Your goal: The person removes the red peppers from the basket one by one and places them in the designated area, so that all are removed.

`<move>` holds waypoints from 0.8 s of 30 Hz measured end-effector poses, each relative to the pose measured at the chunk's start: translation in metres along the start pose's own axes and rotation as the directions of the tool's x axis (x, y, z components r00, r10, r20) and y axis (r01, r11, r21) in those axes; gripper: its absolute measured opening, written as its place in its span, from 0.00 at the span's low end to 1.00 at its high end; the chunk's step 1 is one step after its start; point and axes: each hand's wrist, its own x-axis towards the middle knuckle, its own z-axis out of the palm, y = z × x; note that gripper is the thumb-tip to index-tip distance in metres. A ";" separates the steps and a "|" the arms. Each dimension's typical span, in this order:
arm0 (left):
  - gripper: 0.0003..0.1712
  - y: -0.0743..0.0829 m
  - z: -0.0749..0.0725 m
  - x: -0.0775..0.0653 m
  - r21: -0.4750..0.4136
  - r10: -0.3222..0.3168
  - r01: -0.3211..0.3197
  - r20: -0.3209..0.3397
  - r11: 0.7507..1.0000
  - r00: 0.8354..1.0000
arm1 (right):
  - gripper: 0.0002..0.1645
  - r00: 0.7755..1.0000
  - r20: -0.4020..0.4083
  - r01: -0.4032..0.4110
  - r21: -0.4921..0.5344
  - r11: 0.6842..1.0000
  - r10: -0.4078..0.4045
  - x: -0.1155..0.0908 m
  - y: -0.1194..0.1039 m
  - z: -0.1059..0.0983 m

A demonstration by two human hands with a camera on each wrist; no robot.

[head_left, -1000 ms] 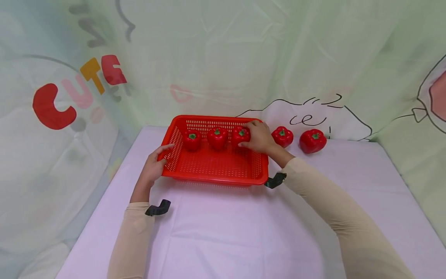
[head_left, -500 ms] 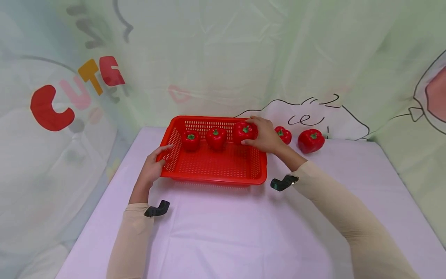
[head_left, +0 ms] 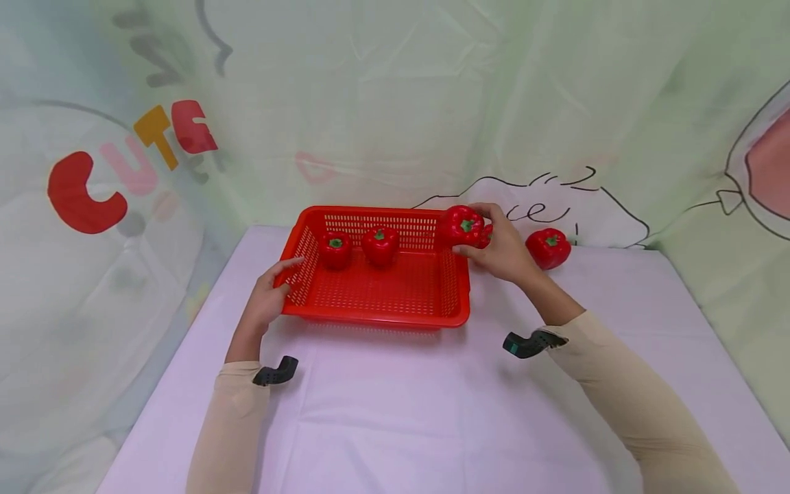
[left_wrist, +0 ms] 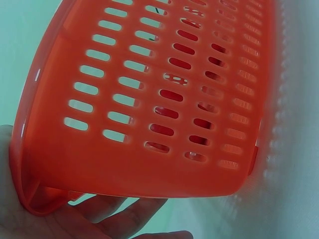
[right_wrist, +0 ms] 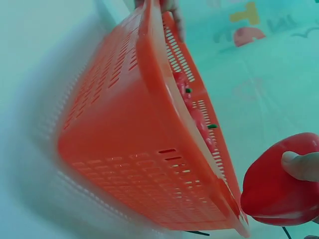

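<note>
- Right hand (head_left: 503, 248) clamped round a red pepper (head_left: 461, 225), up at the right rim of the red basket (head_left: 370, 320).
- Left hand (head_left: 267, 302), well apart, holds the left rim.
- Looks like a carry across that rim; next move seems to call for clearing it, then a gentle set-down.
- Two peppers (head_left: 380, 247) inside; another pepper (head_left: 548, 248) right of the right hand, on the table (head_left: 382, 405).

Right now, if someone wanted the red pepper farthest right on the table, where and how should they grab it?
The red pepper is probably best gripped around its plump body, coming from above and the right. Its green stem faces upward and looks too short to hold, and the right hand crowds its left side.
</note>
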 end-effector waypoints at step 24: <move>0.33 0.000 0.000 -0.001 -0.005 0.007 -0.007 -0.006 1.000 1.000 | 0.50 0.887 -0.394 -0.215 0.107 0.971 0.240 -0.030 0.074 -0.069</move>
